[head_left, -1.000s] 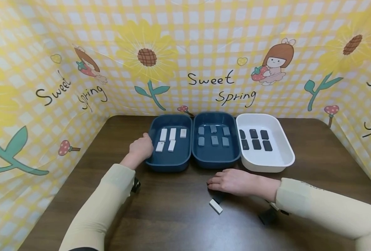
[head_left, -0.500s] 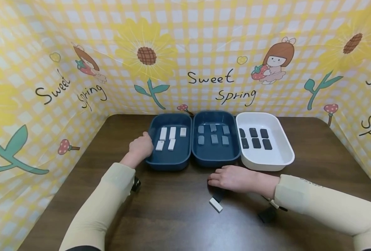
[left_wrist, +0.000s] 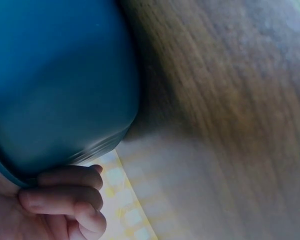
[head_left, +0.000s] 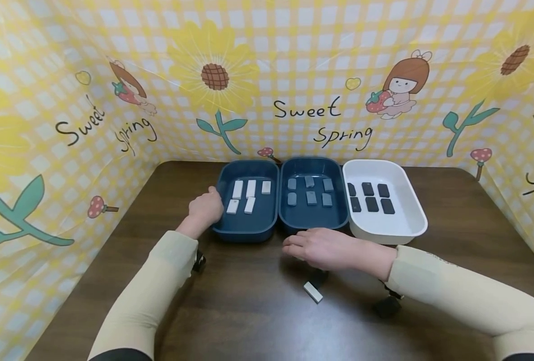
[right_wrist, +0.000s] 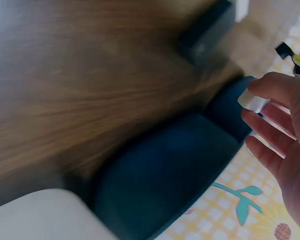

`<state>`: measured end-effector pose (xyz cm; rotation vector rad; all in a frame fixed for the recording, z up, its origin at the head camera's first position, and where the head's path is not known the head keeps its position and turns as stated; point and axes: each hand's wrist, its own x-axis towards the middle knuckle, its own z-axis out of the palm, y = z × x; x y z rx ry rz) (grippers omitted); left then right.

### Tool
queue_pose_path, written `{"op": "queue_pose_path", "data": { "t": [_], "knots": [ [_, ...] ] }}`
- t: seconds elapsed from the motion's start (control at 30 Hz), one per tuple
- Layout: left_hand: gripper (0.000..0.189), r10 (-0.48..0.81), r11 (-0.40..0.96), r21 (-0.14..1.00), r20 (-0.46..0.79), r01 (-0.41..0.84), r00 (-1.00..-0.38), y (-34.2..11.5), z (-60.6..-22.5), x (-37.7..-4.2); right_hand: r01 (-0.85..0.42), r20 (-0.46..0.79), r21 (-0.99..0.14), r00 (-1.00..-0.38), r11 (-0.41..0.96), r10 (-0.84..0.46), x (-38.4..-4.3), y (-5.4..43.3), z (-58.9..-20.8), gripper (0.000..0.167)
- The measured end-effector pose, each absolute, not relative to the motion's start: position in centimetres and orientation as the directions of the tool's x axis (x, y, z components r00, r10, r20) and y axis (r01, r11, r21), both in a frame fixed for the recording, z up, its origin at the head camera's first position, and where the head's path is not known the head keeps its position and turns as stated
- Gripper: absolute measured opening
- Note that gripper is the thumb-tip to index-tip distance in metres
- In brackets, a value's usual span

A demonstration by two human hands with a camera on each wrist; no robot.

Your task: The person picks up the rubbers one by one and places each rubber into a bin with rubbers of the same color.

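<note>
Since the frame half a second ago, the right hand [head_left: 321,249] has moved leftward and toward the trays, away from the two loose blocks, while the left hand [head_left: 205,207] stays at the outer side of the left blue tray [head_left: 244,236]. The right hand pinches a white block [right_wrist: 253,102] between thumb and fingertips, a light hold that suits so small a piece and leaves its end exposed. The left hand's fingers curl under the tray's rim, which would steady it; the thumb is poorly seen, so how firmly it grips is hard to say. Five white blocks [head_left: 250,188] lie inside that tray, to the right of the left hand. Just beyond the right hand, the middle blue tray [head_left: 312,214] holds grey-blue blocks [head_left: 311,198], and the white tray [head_left: 406,215] to its right holds black blocks [head_left: 372,204], so the pieces appear grouped by colour. On the table [head_left: 248,301], nearer the person than the right hand, a loose white block [head_left: 313,292] lies just beside a loose black block [right_wrist: 207,32], both within easy reach of it.
</note>
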<state>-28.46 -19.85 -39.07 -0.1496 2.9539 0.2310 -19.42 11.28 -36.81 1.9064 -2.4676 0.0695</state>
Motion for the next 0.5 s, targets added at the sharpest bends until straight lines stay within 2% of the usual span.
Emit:
{"op": "queue_pose_path", "data": {
  "t": [0.2,0.5],
  "knots": [
    [0.054,-0.092,0.982,0.148,-0.181,-0.120,-0.979,-19.8,-39.0,-28.3,-0.972,0.110,-0.040,-0.234,0.231,-0.966,-19.8,9.8,-35.8,0.042],
    [0.053,-0.093,0.984,0.138,-0.161,-0.115,-0.983,-19.8,-39.1,-28.2,-0.959,0.143,0.015,-0.277,0.281,-0.950,-21.1,7.4,-34.3,0.040]
  ]
}}
